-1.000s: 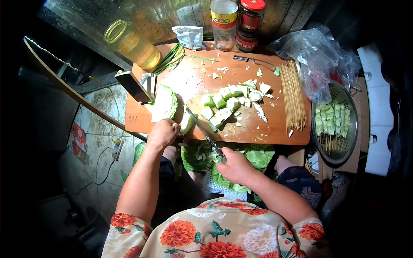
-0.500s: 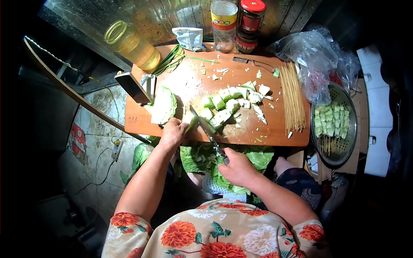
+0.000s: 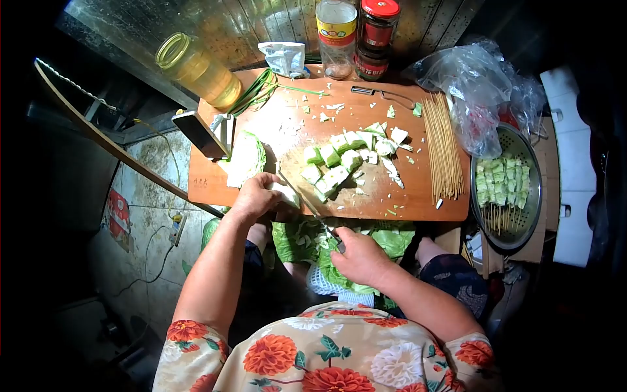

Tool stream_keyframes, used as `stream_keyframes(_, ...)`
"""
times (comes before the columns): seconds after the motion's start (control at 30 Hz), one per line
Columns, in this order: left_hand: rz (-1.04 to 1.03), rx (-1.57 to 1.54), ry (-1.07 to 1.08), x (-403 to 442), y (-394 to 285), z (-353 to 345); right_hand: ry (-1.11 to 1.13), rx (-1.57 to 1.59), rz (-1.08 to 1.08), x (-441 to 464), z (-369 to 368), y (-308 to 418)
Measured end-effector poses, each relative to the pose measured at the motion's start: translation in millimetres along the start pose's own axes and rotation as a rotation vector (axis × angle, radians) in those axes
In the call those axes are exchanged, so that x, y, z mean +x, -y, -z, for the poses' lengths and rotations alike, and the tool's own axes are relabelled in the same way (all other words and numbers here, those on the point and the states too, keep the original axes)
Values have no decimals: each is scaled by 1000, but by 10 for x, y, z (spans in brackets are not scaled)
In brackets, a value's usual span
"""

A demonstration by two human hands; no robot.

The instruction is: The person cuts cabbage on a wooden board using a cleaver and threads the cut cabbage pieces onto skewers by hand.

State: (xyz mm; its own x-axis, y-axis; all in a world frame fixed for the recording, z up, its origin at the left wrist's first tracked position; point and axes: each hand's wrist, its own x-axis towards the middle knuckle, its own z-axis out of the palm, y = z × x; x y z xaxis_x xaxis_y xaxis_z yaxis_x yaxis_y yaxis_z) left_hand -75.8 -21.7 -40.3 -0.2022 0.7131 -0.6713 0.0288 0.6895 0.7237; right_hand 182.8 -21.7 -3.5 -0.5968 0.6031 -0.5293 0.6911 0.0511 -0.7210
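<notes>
My left hand (image 3: 257,195) grips a pale piece of cabbage (image 3: 286,195) at the front edge of the wooden cutting board (image 3: 228,189). In my right hand (image 3: 360,256) is a knife (image 3: 307,204), its blade slanting up and left beside that piece. Cut cabbage chunks (image 3: 335,176) lie on the board just right of the blade. Behind my left hand sits a larger cut cabbage portion (image 3: 247,160). Loose cabbage leaves (image 3: 392,240) are below the board's front edge, partly covered by my right hand.
Bamboo skewers (image 3: 444,150) line the board's right side, near a peeler (image 3: 363,90). A colander (image 3: 510,242) holds skewered cabbage (image 3: 503,185). A phone (image 3: 199,134) stands at the left, by a jar of yellow liquid (image 3: 202,75). Plastic bags (image 3: 470,78) and a red-lidded jar (image 3: 377,29) are at the back.
My left hand has turned the cabbage piece, so a paler face now shows. The knife blade has shifted slightly left and down; the chunks on the board look the same.
</notes>
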Motion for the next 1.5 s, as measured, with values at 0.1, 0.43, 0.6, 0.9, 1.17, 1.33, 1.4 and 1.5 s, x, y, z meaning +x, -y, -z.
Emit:
stream_keyframes(0.1,-4,-112,-93,123,86,-35,4,-42,-3,-9,5,16)
stream_keyframes(0.43,-46,104,-221,353,297,3,73,-161,-25,27,81,89)
stream_keyframes(0.6,-43,207,-207,304,214,-20,113,-245,-44,217,20,18)
stream_keyframes(0.9,143,-297,-192,122,234,-25,-35,15,-68,197,-41,24)
stream_keyframes(1.17,161,-350,-205,77,319,-189,-17,-23,24,50,-136,75)
stream_keyframes(1.33,161,-328,-190,52,293,-186,19,-44,-5,33,-116,109)
stream_keyframes(1.4,168,-334,-164,60,300,-161,37,-64,5,37,-106,109)
stream_keyframes(1.5,165,-341,-137,56,291,-144,69,-101,13,71,-81,112)
